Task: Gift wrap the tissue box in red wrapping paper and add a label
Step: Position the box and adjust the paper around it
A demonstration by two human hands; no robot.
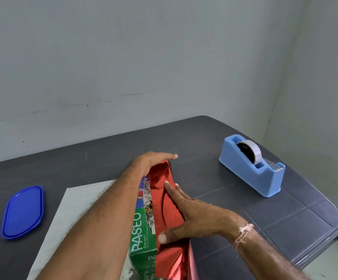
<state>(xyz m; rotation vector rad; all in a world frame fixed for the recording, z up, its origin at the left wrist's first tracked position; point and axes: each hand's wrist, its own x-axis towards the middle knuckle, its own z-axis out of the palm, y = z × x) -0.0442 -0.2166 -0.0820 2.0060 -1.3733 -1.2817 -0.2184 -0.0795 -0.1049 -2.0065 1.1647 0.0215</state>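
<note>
Now, both grips released: left hand (154, 161), right hand (193, 216) flat on red paper (163, 202).

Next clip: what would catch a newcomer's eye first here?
The shiny red wrapping paper folded over a green tissue box at centre bottom, pressed flat by the right hand while the left hand touches its far end. Next, the light blue tape dispenser at right and a dark blue lid at left.

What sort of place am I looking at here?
Probably a plain room set up as a work spot: bare pale walls, a dark table, a blue tape dispenser and red wrapping paper.
</note>
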